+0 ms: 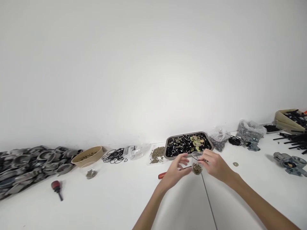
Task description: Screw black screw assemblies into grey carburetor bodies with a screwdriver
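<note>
A clear cup [196, 162], part filled with small brass-coloured screws [197, 169], is between my two hands over the white table. My right hand [214, 164] is closed, thumb and fingers pinching at the cup's rim on its right side; whether a screw is also in them I cannot make out. On the cup's left, my left hand [174, 172] is open, its fingers curved and apart, the thumb tip close to the cup wall. Partly covered by that hand lies a screwdriver with a red handle [162, 175].
Behind the hands stands a tray [166, 156] of black parts and yellowish discs, beside loose screws [157, 154]. Leftward are black rubber rings [114, 156], a beige bowl [96, 156], grey castings [35, 163] and another red-handled driver [56, 186]. Rightward lie plastic bags [250, 129] and metal housings [290, 163].
</note>
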`<state>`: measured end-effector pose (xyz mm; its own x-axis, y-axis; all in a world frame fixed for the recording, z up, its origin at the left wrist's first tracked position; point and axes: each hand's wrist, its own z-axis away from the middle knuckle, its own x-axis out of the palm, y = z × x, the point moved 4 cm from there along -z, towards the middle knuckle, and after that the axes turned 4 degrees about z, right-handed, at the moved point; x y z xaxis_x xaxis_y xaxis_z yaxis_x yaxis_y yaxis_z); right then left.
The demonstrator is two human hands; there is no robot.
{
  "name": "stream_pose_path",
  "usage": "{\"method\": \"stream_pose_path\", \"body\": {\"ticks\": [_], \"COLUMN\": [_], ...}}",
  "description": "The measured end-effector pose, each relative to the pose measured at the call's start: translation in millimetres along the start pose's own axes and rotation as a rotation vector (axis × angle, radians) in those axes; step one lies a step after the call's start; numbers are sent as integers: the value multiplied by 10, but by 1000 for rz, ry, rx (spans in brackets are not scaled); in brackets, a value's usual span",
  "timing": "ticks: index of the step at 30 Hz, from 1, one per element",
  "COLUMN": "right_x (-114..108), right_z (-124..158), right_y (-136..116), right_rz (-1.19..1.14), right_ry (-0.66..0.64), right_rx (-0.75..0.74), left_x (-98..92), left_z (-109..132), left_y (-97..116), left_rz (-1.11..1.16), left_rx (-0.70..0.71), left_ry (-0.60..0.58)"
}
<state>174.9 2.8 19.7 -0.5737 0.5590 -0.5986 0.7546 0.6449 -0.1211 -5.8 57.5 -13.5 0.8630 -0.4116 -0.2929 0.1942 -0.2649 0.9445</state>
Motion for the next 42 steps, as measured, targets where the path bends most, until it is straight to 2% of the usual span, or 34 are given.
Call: {"method": "stream_pose_path", "body": {"ticks": [2,4,7,10,14,18,20,26,29,34,39,42], "right_x": [100,164,206,216,202,209,219,163,137,138,164,172], "right_z": [52,99,154,181,190,199,209,191,168,172,185,189], "right_y": [-105,-189,-273,-313,-326,-240,-198,-174,-182,-242,-228,-183], "right_rz": [43,83,72,35,-37,-126,-142,41,110,212,281,278], "right_ry": [1,-30,-82,-99,-81,-104,-122,-64,-19,60,73,87], "right_rx": [-89,-176,-257,-270,-266,-133,-114,-291,-281,-277,-249,-210], "left_x": [199,312,386,428,437,389,365,333,378,419,413,415], "left_z": [-42,-40,21,73,76,58,50,58,89,142,193,207], "left_y": [-31,-129,-268,-307,-280,-271,-278,-290,-244,-136,-73,-61], "left_rz": [132,238,318,399,551,518,498,525,528,493,489,507], "left_rx": [-25,-30,-47,-114,-162,-86,-66,-153,-179,-210,-277,-268], "left_ry": [-94,-103,-80,-91,-56,-27,-46,-31,-22,68,108,119]}}
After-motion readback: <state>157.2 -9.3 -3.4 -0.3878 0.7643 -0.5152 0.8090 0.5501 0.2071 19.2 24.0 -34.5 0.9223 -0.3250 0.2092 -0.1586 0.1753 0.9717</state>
